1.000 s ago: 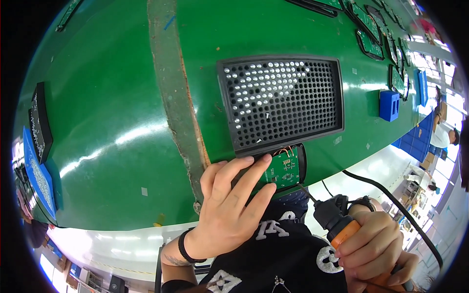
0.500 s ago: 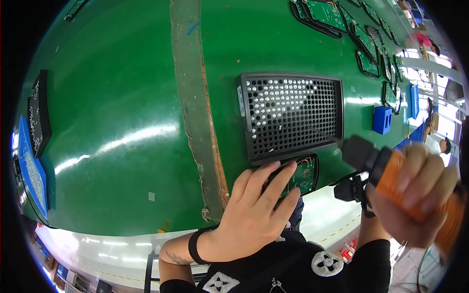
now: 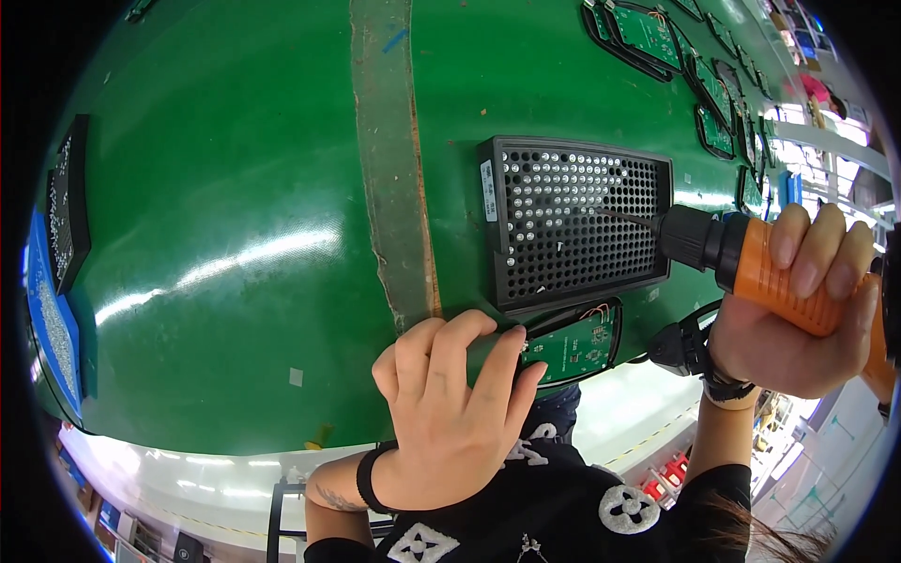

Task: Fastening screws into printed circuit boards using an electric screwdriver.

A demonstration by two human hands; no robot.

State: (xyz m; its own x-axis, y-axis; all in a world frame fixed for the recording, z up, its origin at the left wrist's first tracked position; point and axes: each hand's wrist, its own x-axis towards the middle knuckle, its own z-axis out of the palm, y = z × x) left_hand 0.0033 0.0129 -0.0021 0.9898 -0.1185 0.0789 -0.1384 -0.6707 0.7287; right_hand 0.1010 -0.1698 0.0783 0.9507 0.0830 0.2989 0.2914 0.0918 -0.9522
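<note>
My left hand [image 3: 455,399] is at the table's near edge, its thumb and index finger gripping the left end of a black casing with a green circuit board [image 3: 577,352]; its other fingers curl on the tabletop. An orange electric screwdriver [image 3: 784,277] is gripped in my right hand [image 3: 798,319]. Its thin bit points left, over the black screw tray [image 3: 502,286], with the tip near the silver screws [image 3: 563,192] standing in the holes. Whether the tip touches a screw I cannot tell. Two loose screws [image 3: 560,246] lie on the tray's lower part.
Several cased circuit boards [image 3: 648,38] lie at the far right. At the far left are another black tray [image 3: 75,216] and a blue bin [image 3: 52,319] of small parts. A worn strip [image 3: 385,169] crosses the green table [image 3: 235,169]. A person in pink [image 3: 815,89] is in the background.
My right hand has brought the screwdriver left and up, so its bit reaches farther over the screw tray. My left hand has slid left, uncovering more of the circuit board. The view has shifted slightly.
</note>
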